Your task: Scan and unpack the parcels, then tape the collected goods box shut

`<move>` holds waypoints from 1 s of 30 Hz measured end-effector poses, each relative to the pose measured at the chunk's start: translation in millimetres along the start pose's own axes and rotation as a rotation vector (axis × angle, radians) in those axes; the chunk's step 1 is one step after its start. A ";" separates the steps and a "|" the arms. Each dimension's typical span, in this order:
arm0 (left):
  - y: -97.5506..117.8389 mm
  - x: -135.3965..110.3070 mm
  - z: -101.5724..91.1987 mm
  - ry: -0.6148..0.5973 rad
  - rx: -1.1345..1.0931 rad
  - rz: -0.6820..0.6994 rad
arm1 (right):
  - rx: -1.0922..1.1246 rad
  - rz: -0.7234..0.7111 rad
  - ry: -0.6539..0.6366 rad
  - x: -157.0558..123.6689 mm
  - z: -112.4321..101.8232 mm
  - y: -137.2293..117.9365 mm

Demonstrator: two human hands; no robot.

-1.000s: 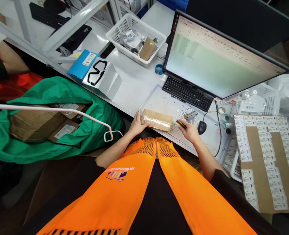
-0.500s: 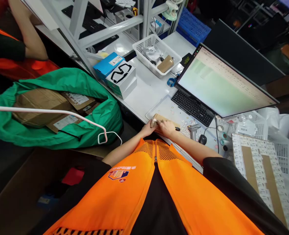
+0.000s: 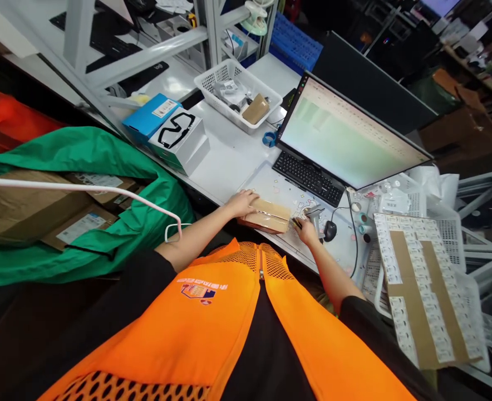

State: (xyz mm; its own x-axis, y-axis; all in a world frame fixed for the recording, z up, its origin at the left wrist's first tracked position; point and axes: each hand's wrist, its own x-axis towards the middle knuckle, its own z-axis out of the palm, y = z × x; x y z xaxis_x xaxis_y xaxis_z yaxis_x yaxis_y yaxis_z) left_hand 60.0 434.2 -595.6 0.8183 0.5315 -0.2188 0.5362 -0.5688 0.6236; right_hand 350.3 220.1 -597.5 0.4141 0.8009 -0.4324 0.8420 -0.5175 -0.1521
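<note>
A small brown cardboard box (image 3: 272,214) lies at the desk's front edge, with a shiny taped seam along its top. My left hand (image 3: 242,204) is at the box's left end, thumb and fingers holding it there. In my right hand (image 3: 308,230) is a small black-and-yellow box cutter (image 3: 297,223), gripped close to the box's right end. Whether its blade touches the cardboard is too small to see. Just behind my right hand lies a grey handheld scanner (image 3: 314,214), partly hidden by that hand.
A keyboard (image 3: 308,178) and monitor (image 3: 346,133) stand behind the box; a mouse (image 3: 330,230) sits to the right. Stacked boxes (image 3: 179,136) and a white basket (image 3: 246,120) are at the back left. A green bag (image 3: 154,206) of parcels is left, beside a pale rod (image 3: 104,184).
My hands have moved apart: the left stays at the box's left end, while the right has gone to its right end with the box cutter. More of the box's top shows.
</note>
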 end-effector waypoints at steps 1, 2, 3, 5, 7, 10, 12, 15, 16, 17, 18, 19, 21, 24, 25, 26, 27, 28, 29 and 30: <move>-2.5 2.6 -1.5 -0.010 0.003 0.026 | 0.056 0.037 0.033 4.7 9.4 -1.3; -5.0 4.4 -1.7 0.011 -0.012 0.047 | 0.104 0.072 0.073 7.9 17.0 -3.6; -7.3 5.8 -1.0 0.051 -0.043 0.056 | 0.153 0.096 0.125 9.3 22.4 -6.8; -10.8 10.3 2.1 0.152 -0.160 0.005 | 0.276 0.082 0.255 7.4 27.0 -16.1; -12.6 18.6 6.5 0.260 -0.338 -0.134 | 0.411 -0.017 0.383 1.0 24.7 -29.5; -13.7 34.6 15.3 0.374 -0.604 -0.369 | 0.418 -0.219 0.377 -11.1 15.9 -53.5; -14.2 42.8 22.3 0.402 -0.675 -0.445 | 0.334 -0.295 0.306 -20.2 11.8 -66.9; -15.6 48.8 31.6 0.443 -0.659 -0.494 | 0.281 -0.362 0.311 -40.1 14.3 -74.1; -16.0 49.6 33.8 0.458 -0.650 -0.510 | 0.291 -0.403 0.326 -49.0 17.3 -72.4; -16.0 49.9 35.3 0.469 -0.640 -0.526 | 0.304 -0.454 0.328 -58.5 20.7 -68.9; -15.4 49.7 35.9 0.475 -0.635 -0.543 | 0.318 -0.511 0.308 -67.7 23.8 -64.1; -14.2 49.0 35.6 0.485 -0.623 -0.560 | 0.330 -0.566 0.266 -75.7 25.6 -58.6; -9.2 45.6 31.7 0.538 -0.534 -0.561 | 0.338 -0.644 0.140 -83.8 22.9 -48.6; 2.9 34.5 18.7 0.595 -0.203 -0.275 | 0.332 -0.670 -0.026 -67.5 1.8 -46.7; 6.8 29.5 13.2 0.536 -0.084 -0.088 | 0.325 -0.672 -0.060 -55.5 -7.8 -51.1; 9.9 24.1 7.7 0.422 0.012 0.118 | 0.311 -0.674 -0.090 -41.9 -17.5 -57.7; 11.7 18.6 2.5 0.273 0.090 0.310 | 0.280 -0.676 -0.130 -27.9 -26.7 -65.8; 12.0 13.1 -2.2 0.118 0.156 0.465 | 0.228 -0.673 -0.183 -14.7 -34.9 -74.4; 10.5 7.6 -6.3 -0.015 0.216 0.574 | 0.159 -0.664 -0.243 -3.3 -41.9 -82.9; 7.5 2.1 -9.6 -0.108 0.276 0.634 | 0.082 -0.652 -0.301 5.5 -47.5 -90.3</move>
State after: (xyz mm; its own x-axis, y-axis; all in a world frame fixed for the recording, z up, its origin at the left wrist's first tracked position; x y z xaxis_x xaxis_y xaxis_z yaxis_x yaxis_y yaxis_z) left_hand 63.8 437.1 -584.2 0.9991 -0.0129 0.0415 -0.0300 -0.8947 0.4456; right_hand 293.0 285.5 -543.9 -0.2869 0.8431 -0.4549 0.8520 0.0074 -0.5235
